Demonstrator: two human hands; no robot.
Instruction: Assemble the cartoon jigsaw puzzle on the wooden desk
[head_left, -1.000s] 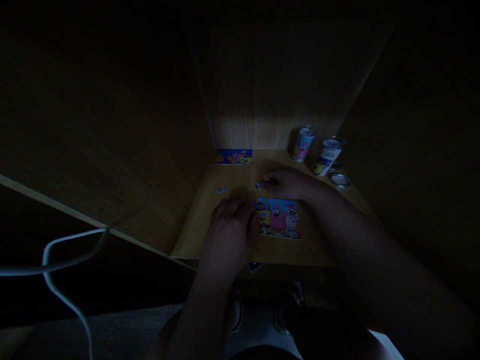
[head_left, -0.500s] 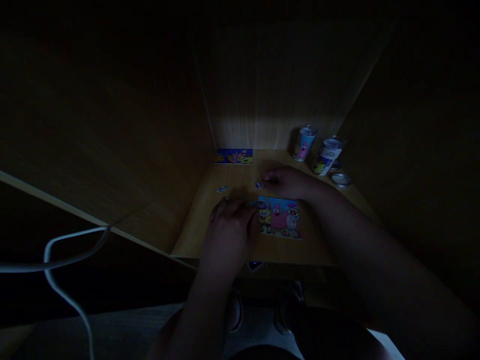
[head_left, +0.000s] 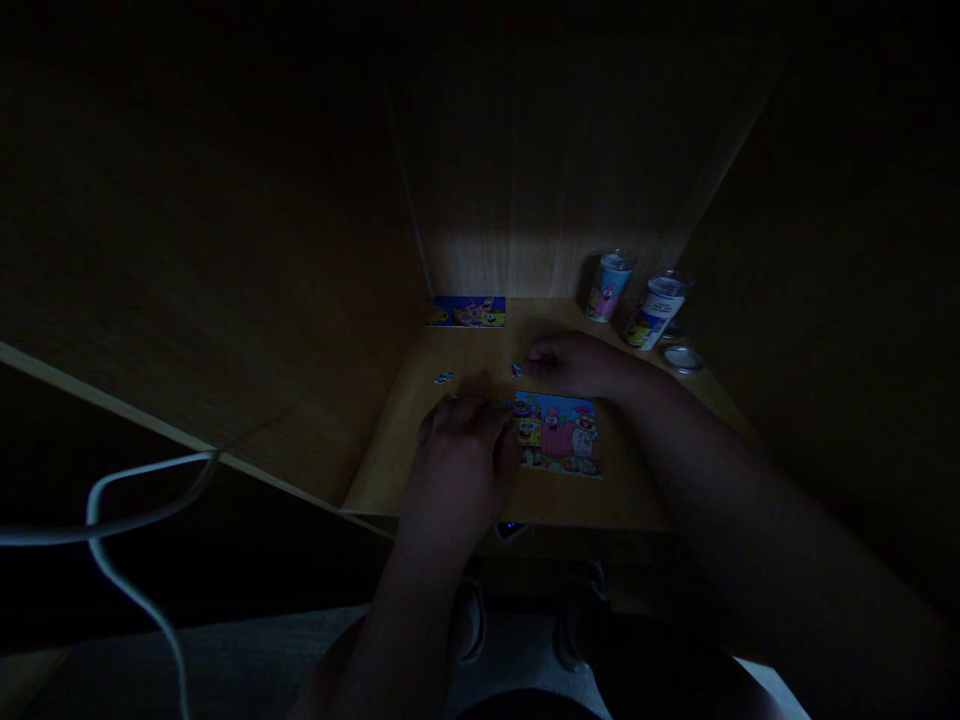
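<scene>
A mostly assembled cartoon jigsaw puzzle lies on a wooden surface. My left hand is bent over its left side, fingers curled and thumb against the edge; whatever is under the fingertips is hidden. Just beyond the puzzle's top edge, my right hand is closed in a pinch, its fingertips at a small puzzle piece. Another loose piece or small cluster lies beyond my left fingers.
A blue cartoon picture strip lies at the back left. Two printed clear-topped canisters stand at the back right, beside a round metal lid. Wooden panels rise on the sides and back. A white cable hangs at left.
</scene>
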